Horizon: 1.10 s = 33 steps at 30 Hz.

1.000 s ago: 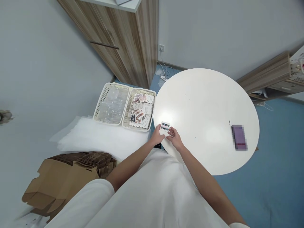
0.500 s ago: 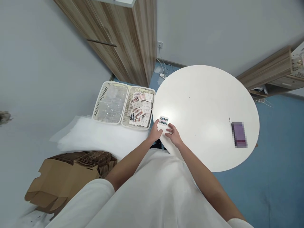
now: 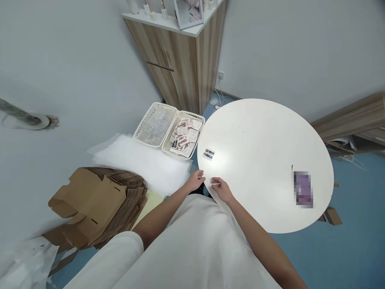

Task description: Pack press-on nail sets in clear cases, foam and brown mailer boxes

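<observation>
On the left side of the round white table (image 3: 255,160) lies a small white card (image 3: 208,154) with two rows of dark, shiny nail-like pieces. Just below it, at the table's near edge, my left hand (image 3: 196,180) is empty, its fingers apart. My right hand (image 3: 221,188) hovers over or rests on the tabletop to the right, fingers loosely curved and apart, holding nothing. Neither hand touches the card. Left of the table, a white basket (image 3: 165,151) holds many similar cards (image 3: 187,136) in a loose heap.
Beside that basket, another white basket (image 3: 136,134) contains clear plastic pieces (image 3: 156,126). White foam sheets (image 3: 141,160) and flattened cardboard boxes (image 3: 93,200) lie to the left. A pixelated purple object (image 3: 303,189) is on the table's right. A wooden cabinet (image 3: 180,68) stands behind.
Both hands have let go of the card and drawn back toward my body. The card now lies on the table. The camera view has shifted, showing more of the cabinet top.
</observation>
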Tool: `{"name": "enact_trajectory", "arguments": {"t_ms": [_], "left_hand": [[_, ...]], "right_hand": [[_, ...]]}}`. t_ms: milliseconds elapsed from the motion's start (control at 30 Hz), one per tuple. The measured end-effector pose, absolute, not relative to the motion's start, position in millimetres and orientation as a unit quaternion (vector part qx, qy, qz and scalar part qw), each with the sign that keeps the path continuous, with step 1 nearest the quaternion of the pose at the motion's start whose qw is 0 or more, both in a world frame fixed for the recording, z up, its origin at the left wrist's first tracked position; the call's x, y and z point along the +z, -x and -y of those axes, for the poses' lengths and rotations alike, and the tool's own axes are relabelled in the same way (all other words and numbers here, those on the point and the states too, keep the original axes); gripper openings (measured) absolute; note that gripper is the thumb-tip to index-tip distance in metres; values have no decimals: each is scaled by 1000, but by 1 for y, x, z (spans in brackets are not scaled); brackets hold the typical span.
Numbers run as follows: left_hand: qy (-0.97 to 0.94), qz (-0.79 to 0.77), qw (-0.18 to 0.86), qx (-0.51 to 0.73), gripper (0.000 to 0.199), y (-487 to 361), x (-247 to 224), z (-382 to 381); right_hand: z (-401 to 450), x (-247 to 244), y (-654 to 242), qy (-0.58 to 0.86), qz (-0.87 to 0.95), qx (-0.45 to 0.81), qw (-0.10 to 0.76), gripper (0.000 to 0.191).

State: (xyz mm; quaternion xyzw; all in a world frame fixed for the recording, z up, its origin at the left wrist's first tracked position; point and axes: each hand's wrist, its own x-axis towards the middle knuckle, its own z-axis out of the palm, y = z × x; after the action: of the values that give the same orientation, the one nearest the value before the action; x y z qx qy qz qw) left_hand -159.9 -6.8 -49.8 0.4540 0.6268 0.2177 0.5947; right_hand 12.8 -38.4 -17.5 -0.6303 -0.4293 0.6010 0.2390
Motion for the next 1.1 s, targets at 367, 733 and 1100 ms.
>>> {"name": "enact_trajectory", "arguments": {"t_ms": [367,733,1100], "left_hand": [[-489,-639,563,187,46,161,-12,50],[-519,-711,465,96,58,250,-6,54],[-464,-793,314,237,52,381,-3,-62]], "right_hand": [[53,-26,-27,581,480,621,214,38],[11,-23,17,520,560,625,159,38],[-102,1,168,471,726,490,111,35]]}}
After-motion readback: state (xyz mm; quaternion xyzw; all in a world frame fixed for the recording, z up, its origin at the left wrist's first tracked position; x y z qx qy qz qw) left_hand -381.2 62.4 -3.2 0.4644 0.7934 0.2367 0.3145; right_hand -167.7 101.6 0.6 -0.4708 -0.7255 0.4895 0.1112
